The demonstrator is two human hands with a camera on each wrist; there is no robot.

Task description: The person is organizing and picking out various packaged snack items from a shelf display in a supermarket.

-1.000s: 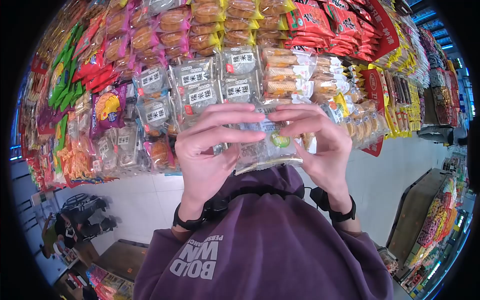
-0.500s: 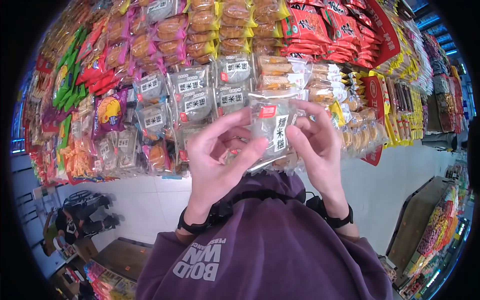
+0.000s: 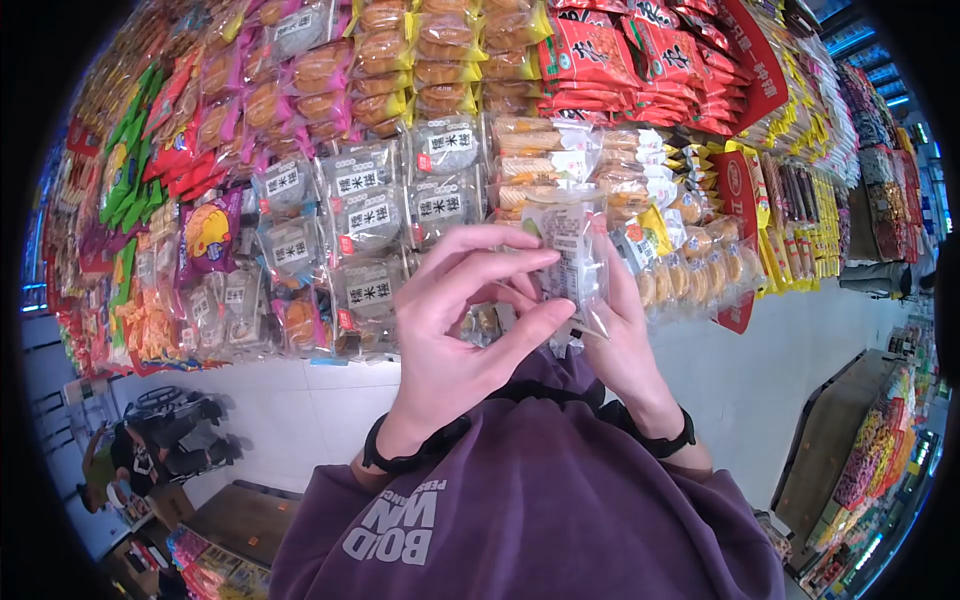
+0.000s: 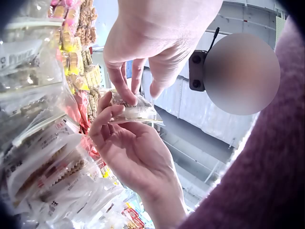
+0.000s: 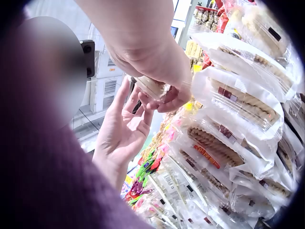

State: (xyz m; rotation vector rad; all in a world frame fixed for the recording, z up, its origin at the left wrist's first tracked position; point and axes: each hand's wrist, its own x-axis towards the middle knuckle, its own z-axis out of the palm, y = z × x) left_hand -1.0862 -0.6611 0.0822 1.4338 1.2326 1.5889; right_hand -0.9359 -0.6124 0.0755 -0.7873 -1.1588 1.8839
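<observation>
- Your work surface is the broad, sloping display of wrapped snacks (image 3: pixel 375 200), which spans the upper part of the head view.
- Beneath it, note the pale tiled floor (image 3: pixel 350 410). A brown, flat-topped stand (image 3: pixel 245 520) is at lower left; a second brown stand (image 3: pixel 830 430), with colourful packets along one side, is at right.
- Within the display, red rectangular snack bags (image 3: pixel 590 55) lie at the upper middle. Clear, square packets with white printed labels (image 3: pixel 370 215) lie in rows left of your hands.
- Both forearms extend forward from your purple long-sleeved top (image 3: pixel 540 500), with a black band at each wrist.
- Left hand (image 3: pixel 480 320): fingers extended and slightly bent toward the right, thumb apart below them. The grip is partly open; fingertips touch the packet's face.
- Right hand (image 3: pixel 630 350): raised at the packet's far side, fingers curled around it. The grip is closed on the packet.
- The clear, printed plastic packet (image 3: pixel 573 260) is between your hands, tilted nearly upright, in front of the display. Its contents cannot be made out.
</observation>
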